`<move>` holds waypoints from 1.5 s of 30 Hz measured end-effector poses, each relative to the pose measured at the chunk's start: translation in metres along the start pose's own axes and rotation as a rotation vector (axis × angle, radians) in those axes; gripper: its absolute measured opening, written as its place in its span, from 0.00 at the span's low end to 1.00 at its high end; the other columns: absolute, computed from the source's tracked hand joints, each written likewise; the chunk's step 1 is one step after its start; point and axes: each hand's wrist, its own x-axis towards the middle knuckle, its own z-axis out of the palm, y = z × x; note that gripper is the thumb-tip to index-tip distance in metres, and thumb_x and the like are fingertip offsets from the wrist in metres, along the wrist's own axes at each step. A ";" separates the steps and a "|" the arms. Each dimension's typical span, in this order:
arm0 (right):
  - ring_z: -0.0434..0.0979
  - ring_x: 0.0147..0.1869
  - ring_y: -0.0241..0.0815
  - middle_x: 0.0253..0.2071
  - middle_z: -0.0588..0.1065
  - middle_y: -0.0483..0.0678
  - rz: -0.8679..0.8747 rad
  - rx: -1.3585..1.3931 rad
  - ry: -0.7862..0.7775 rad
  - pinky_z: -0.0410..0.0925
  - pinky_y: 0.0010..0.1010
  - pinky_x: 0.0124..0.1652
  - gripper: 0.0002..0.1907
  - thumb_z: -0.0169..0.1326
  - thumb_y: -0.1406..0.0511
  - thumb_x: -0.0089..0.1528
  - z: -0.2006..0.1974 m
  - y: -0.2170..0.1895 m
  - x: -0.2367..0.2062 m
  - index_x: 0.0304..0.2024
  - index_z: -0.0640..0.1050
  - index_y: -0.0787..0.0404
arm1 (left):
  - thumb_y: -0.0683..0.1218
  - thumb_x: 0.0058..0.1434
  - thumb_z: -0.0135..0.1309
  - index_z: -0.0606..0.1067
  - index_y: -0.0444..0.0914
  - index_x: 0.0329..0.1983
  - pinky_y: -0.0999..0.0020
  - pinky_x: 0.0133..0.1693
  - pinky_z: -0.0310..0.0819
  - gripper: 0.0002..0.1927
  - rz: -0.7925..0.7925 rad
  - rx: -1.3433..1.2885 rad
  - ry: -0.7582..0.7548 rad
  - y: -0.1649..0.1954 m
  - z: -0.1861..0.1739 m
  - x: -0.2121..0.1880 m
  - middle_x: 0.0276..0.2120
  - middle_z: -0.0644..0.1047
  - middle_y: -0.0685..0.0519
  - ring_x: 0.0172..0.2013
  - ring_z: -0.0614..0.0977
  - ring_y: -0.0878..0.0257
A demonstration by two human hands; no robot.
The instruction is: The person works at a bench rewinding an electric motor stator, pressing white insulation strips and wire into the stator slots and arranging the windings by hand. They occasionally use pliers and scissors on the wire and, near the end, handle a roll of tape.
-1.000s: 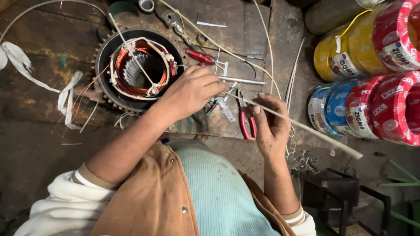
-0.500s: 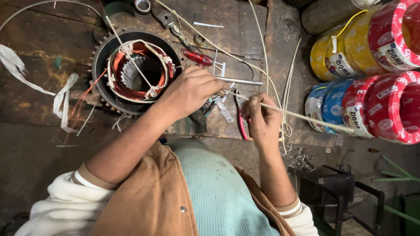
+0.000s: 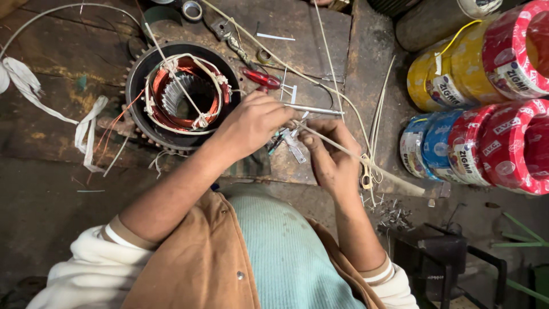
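Head view only. Left hand (image 3: 251, 123) sits knuckles up at center, fingers curled shut, tips meeting the right hand's; what it pinches is hidden, cannot tell. Right hand (image 3: 331, 154) just at its 4 o'clock, fingers closed on a thin cream sleeve tube (image 3: 366, 163), which runs from the fingertips out toward 4 o'clock and ends near the blue wire spool (image 3: 426, 146). Small metal bits and wire ends lie under the fingertips, too cluttered to sort.

Motor stator (image 3: 180, 94) at 9 o'clock of the left hand, lying flat on the wooden bench (image 3: 51, 97), copper winding inside, white tie cord looped around the coil. Red-handled pliers (image 3: 263, 78) at 12 o'clock of the left hand, just beside the stator rim. Thin metal rod (image 3: 317, 110) lying flat just above the right hand. White cloth strip (image 3: 34, 94) at far 9 o'clock, well apart from the hands. Yellow spool (image 3: 449, 71) and red spools (image 3: 509, 143) stacked at 3 o'clock. Scissors (image 3: 366, 174) at 3 o'clock of the right wrist, partly under the tube. Loose metal scraps (image 3: 394, 214) at 5 o'clock.
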 end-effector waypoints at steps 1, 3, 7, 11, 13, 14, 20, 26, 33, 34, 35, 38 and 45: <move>0.79 0.49 0.36 0.44 0.78 0.49 -0.015 -0.011 -0.046 0.71 0.26 0.51 0.15 0.58 0.73 0.66 -0.003 -0.005 0.000 0.55 0.74 0.71 | 0.38 0.61 0.55 0.77 0.36 0.45 0.54 0.52 0.71 0.09 -0.020 -0.006 -0.020 -0.001 -0.002 -0.002 0.36 0.80 0.48 0.43 0.81 0.52; 0.80 0.49 0.35 0.44 0.79 0.49 0.013 -0.001 -0.001 0.72 0.25 0.51 0.12 0.57 0.72 0.67 -0.009 -0.015 0.001 0.52 0.76 0.69 | 0.37 0.61 0.55 0.78 0.35 0.50 0.55 0.51 0.71 0.13 -0.067 -0.020 -0.060 -0.005 -0.004 -0.005 0.38 0.79 0.46 0.45 0.81 0.49; 0.82 0.51 0.35 0.47 0.82 0.50 -0.002 0.083 0.075 0.74 0.25 0.52 0.07 0.58 0.71 0.67 0.003 -0.016 0.009 0.46 0.79 0.69 | 0.40 0.59 0.56 0.75 0.34 0.53 0.52 0.61 0.69 0.17 -0.035 -0.022 0.021 -0.013 -0.005 -0.005 0.47 0.80 0.43 0.53 0.80 0.47; 0.81 0.38 0.34 0.36 0.82 0.50 0.006 -0.154 0.111 0.73 0.25 0.40 0.05 0.61 0.70 0.68 0.029 0.002 0.023 0.42 0.82 0.68 | 0.40 0.59 0.56 0.73 0.34 0.57 0.49 0.67 0.64 0.21 -0.001 -0.036 -0.041 -0.004 -0.011 0.002 0.51 0.79 0.43 0.56 0.79 0.47; 0.78 0.32 0.35 0.31 0.82 0.50 0.099 -0.224 0.113 0.70 0.26 0.34 0.08 0.61 0.67 0.70 0.028 0.008 0.027 0.40 0.82 0.68 | 0.40 0.59 0.56 0.73 0.36 0.61 0.47 0.66 0.63 0.24 0.015 0.093 -0.045 0.009 -0.018 0.006 0.54 0.78 0.43 0.58 0.78 0.45; 0.78 0.33 0.34 0.33 0.81 0.49 0.104 -0.166 0.079 0.71 0.26 0.35 0.08 0.60 0.67 0.69 0.023 0.009 0.025 0.44 0.80 0.67 | 0.39 0.59 0.55 0.72 0.37 0.63 0.46 0.65 0.64 0.26 0.019 0.215 -0.026 0.020 -0.025 0.005 0.56 0.77 0.43 0.59 0.78 0.43; 0.75 0.40 0.38 0.38 0.79 0.49 -0.094 -0.360 -0.041 0.69 0.30 0.40 0.11 0.61 0.68 0.64 -0.005 -0.009 -0.019 0.49 0.79 0.64 | 0.43 0.73 0.51 0.68 0.42 0.65 0.65 0.52 0.78 0.18 0.246 0.026 0.154 0.102 -0.037 0.017 0.63 0.73 0.49 0.53 0.80 0.56; 0.79 0.44 0.45 0.41 0.79 0.52 -0.291 -0.513 -0.002 0.71 0.33 0.45 0.11 0.60 0.69 0.65 0.000 -0.057 -0.058 0.50 0.78 0.65 | 0.46 0.64 0.54 0.77 0.41 0.47 0.68 0.33 0.71 0.10 0.418 -0.023 0.226 0.155 -0.051 0.006 0.36 0.76 0.57 0.38 0.80 0.63; 0.81 0.43 0.51 0.40 0.79 0.53 -0.438 -0.645 -0.023 0.72 0.35 0.44 0.10 0.62 0.69 0.66 0.039 -0.070 -0.029 0.48 0.78 0.65 | 0.44 0.65 0.58 0.75 0.40 0.34 0.67 0.34 0.72 0.05 0.458 -0.101 0.246 0.154 -0.041 -0.009 0.33 0.76 0.57 0.34 0.79 0.63; 0.81 0.40 0.51 0.39 0.79 0.52 -0.447 -0.674 -0.045 0.71 0.35 0.41 0.10 0.64 0.69 0.65 0.046 -0.064 -0.019 0.47 0.79 0.64 | 0.43 0.66 0.58 0.76 0.39 0.38 0.67 0.34 0.72 0.03 0.453 -0.116 0.232 0.153 -0.039 -0.012 0.34 0.76 0.57 0.34 0.79 0.63; 0.80 0.38 0.51 0.37 0.79 0.52 -0.454 -0.702 -0.066 0.71 0.35 0.38 0.11 0.65 0.69 0.63 0.053 -0.058 -0.010 0.46 0.80 0.63 | 0.43 0.68 0.59 0.78 0.38 0.41 0.68 0.33 0.72 0.03 0.447 -0.131 0.216 0.153 -0.037 -0.015 0.35 0.76 0.56 0.35 0.79 0.63; 0.78 0.35 0.51 0.33 0.77 0.51 -0.455 -0.776 -0.084 0.70 0.38 0.36 0.08 0.66 0.68 0.64 0.070 -0.044 0.011 0.44 0.81 0.60 | 0.45 0.67 0.58 0.79 0.37 0.48 0.68 0.36 0.76 0.09 0.431 -0.210 0.210 0.150 -0.035 -0.021 0.39 0.77 0.54 0.38 0.81 0.61; 0.82 0.41 0.47 0.40 0.81 0.52 -0.247 -0.392 -0.242 0.74 0.33 0.41 0.11 0.61 0.68 0.67 0.068 -0.046 0.028 0.51 0.78 0.61 | 0.43 0.65 0.59 0.81 0.39 0.50 0.66 0.41 0.81 0.11 0.407 -0.118 0.241 0.149 -0.056 -0.025 0.47 0.81 0.52 0.41 0.85 0.61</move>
